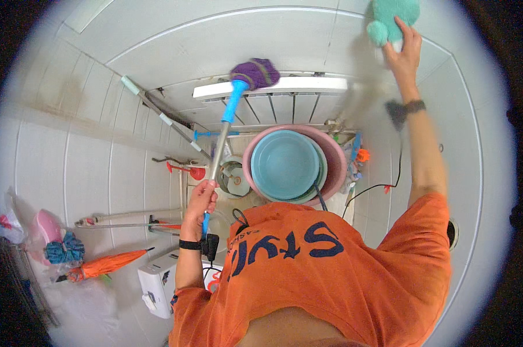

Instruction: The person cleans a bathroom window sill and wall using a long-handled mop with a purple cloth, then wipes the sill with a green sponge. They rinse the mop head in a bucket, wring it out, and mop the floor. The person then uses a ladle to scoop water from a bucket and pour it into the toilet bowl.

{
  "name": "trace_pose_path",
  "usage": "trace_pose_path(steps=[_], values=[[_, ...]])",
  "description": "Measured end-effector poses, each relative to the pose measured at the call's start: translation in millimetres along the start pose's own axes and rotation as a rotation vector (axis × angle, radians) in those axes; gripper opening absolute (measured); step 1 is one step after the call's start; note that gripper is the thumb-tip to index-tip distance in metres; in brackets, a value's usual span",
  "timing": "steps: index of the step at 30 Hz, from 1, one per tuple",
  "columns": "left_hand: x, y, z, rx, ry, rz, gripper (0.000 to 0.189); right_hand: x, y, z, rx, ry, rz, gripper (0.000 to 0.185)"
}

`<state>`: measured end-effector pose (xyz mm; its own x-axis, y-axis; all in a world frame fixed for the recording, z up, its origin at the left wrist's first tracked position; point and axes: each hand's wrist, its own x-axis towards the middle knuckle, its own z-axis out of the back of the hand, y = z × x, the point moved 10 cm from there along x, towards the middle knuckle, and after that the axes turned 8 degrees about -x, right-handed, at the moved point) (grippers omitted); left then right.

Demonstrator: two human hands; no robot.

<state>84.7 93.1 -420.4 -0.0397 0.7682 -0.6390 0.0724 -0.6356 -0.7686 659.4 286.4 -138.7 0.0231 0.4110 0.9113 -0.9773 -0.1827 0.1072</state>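
Note:
My left hand [202, 199] is closed around the metal pole of a mop [220, 147] with a blue collar. Its purple cloth head [255, 73] is raised before a white radiator [287, 86]. At the upper right my right hand [403, 54] grips a mint-green fluffy item [396, 19] with a white part, high against the wall; its exact kind is unclear. Below and between the hands, a light-blue basin [285, 165] rests in a stack within a larger pink tub [337, 173].
A long pole [179, 132] leans along the left wall, near a red plunger [196, 172]. An orange folded umbrella [113, 262] and a white box-like container [157, 282] are at lower left. A black cord [374, 186] hangs on the right; small bottles [352, 173] stand beside the tub.

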Motion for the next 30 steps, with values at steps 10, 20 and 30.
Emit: trace_pose_path(steps=[10,20,30], values=[[-49.5,-31.8,86.1,-0.117,-0.287,-0.173,0.030,-150.5,67.0,-90.8,0.038,0.343,-0.149,0.067],[-98.5,-37.3,131.0,-0.173,-0.413,-0.159,0.025,-205.1,188.8,-205.9,0.114,0.711,-0.061,0.074],[-76.3,-1.0,148.6,-0.228,-0.371,-0.011,0.025,-203.7,405.7,-323.5,0.378,0.919,0.047,0.067]])
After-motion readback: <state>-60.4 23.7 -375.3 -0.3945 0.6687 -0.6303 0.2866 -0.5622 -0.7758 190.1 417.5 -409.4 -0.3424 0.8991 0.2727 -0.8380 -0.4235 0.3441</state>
